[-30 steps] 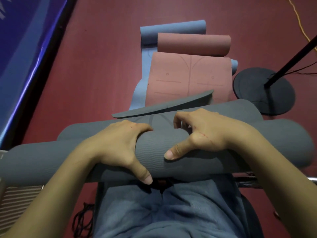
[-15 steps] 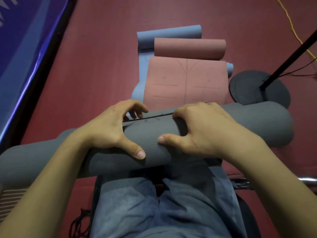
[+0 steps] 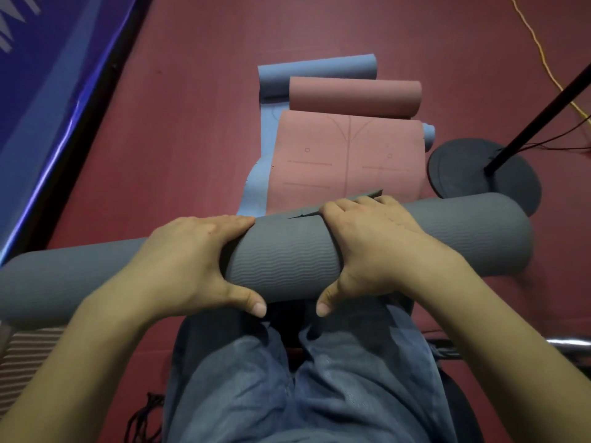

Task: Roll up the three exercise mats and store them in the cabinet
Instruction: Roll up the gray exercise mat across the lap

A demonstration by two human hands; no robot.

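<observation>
We grip the fully rolled grey mat [image 3: 281, 257] with left hand [image 3: 192, 260] and right hand [image 3: 380, 247], fingers curled round it; pink mat [image 3: 345, 155] and blue mat [image 3: 265, 87] at upper centre lie half-unrolled, nothing stored.

My left hand [image 3: 195, 260] and right hand [image 3: 377, 247] grip the rolled grey mat [image 3: 284, 260] across my lap | pink mat [image 3: 345, 155] lies on blue mat [image 3: 265, 123], far | stand base [image 3: 463, 174] right

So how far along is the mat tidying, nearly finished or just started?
Roughly a third through. The grey mat looks fully rolled; only its end flap shows at the top. The left hand and right hand both grip it across the person's lap. The pink mat and the blue mat under it lie only partly rolled on the floor. No cabinet is in view, so nothing looks stored.
</observation>
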